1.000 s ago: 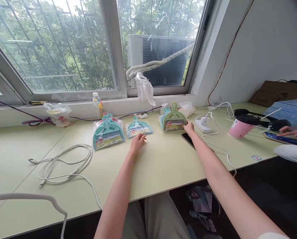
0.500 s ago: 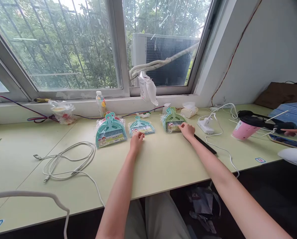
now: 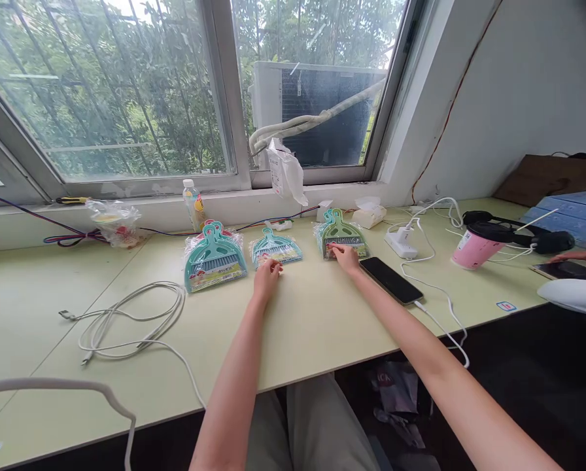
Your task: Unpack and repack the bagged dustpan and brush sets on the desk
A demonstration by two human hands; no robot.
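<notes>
Three groups of film-wrapped dustpan-and-brush sets lie in a row. A teal stack (image 3: 215, 252) is on the left, with pink showing behind it. One light-blue set (image 3: 276, 247) lies in the middle. On the right, a green set (image 3: 341, 230) tops another stack with teal beneath. My left hand (image 3: 267, 278) rests just in front of the middle set, fingers loosely curled, holding nothing visible. My right hand (image 3: 346, 258) reaches to the right stack's front edge, its fingers extended against the label. Whether it touches or only overlaps the wrap is hard to see.
A black phone (image 3: 391, 280) on a charging cable lies beside my right forearm. Farther right are a white power strip (image 3: 401, 242), a pink cup (image 3: 478, 248) and another person's hand (image 3: 580, 256). A coiled white cable (image 3: 131, 317) lies left. A bottle (image 3: 193, 204) stands by the window.
My right hand has moved left along the front of the right stack, uncovering more of the phone. My left hand stays near the middle set. The view has shifted slightly.
</notes>
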